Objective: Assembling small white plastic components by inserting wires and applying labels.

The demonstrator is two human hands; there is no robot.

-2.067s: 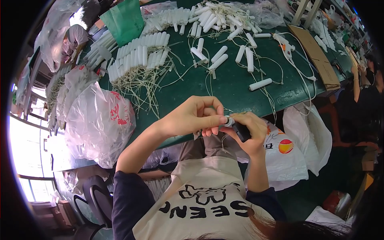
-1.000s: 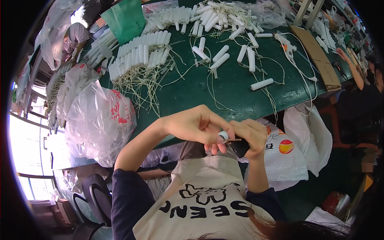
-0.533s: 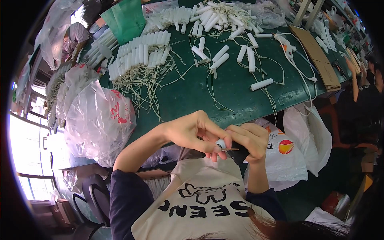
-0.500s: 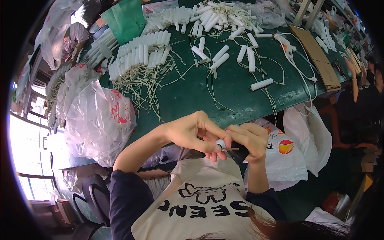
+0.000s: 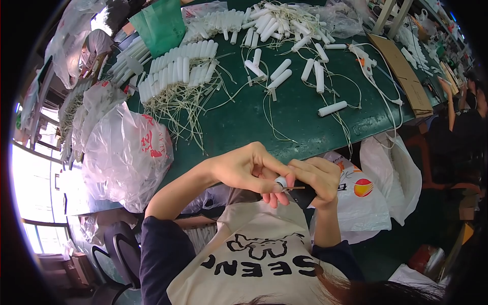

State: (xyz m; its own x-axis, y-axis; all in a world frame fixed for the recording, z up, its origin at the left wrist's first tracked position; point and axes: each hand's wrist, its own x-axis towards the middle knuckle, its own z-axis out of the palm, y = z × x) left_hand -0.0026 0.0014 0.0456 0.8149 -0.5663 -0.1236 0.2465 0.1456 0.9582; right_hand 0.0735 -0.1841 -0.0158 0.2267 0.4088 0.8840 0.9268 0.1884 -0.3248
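Note:
Close to my body, just off the near edge of the table, my two hands meet. My left hand point(image 5: 246, 169) is closed in a pinch around a small white cylindrical piece point(image 5: 280, 181), most of which the fingers hide. A thin brownish strip point(image 5: 296, 188) sticks out beside it toward the right. My right hand point(image 5: 319, 179) is closed with its fingers curled over a flat black piece point(image 5: 304, 197), whose kind I cannot make out. The fingers of both hands touch or nearly touch.
White tubes with pale wires point(image 5: 178, 71) lie bundled at the table's left, others loose point(image 5: 333, 108) near its right. A glue gun point(image 5: 365, 62), a cardboard strip point(image 5: 401, 76) and a plastic bag point(image 5: 127, 152) lie around. A co-worker's arm point(image 5: 450, 109) shows far right.
My hands stay almost in place. The black piece below my right hand shows a little more and seems slightly turned.

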